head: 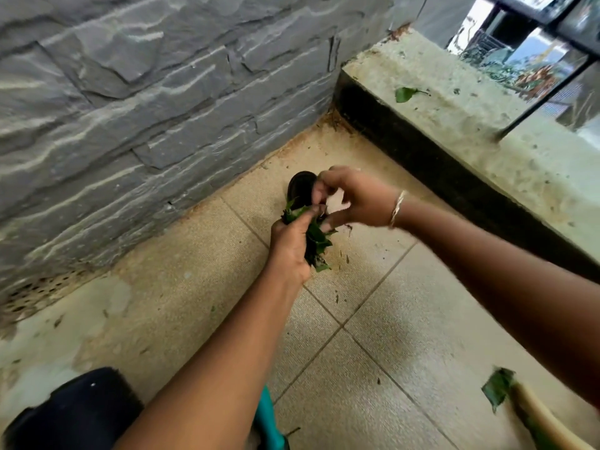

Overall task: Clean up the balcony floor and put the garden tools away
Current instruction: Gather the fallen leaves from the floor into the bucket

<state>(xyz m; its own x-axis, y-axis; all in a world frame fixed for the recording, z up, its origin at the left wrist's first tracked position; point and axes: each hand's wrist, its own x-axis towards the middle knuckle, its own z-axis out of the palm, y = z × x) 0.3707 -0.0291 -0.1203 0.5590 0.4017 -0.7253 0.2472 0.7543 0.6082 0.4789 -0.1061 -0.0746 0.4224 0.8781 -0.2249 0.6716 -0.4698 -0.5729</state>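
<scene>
A person's left hand (292,245) grips a bunch of green leaves (316,237). The bunch's long axis runs from the fist toward the right hand (357,199), which meets its far end with curled fingers; blur hides whether they pinch anything. A stray leaf (404,93) lies on the ledge (470,125), well beyond the bunch and to its right. A torn leaf (498,386) lies well short of the bunch, also rightward. The right hand looks better placed for both.
</scene>
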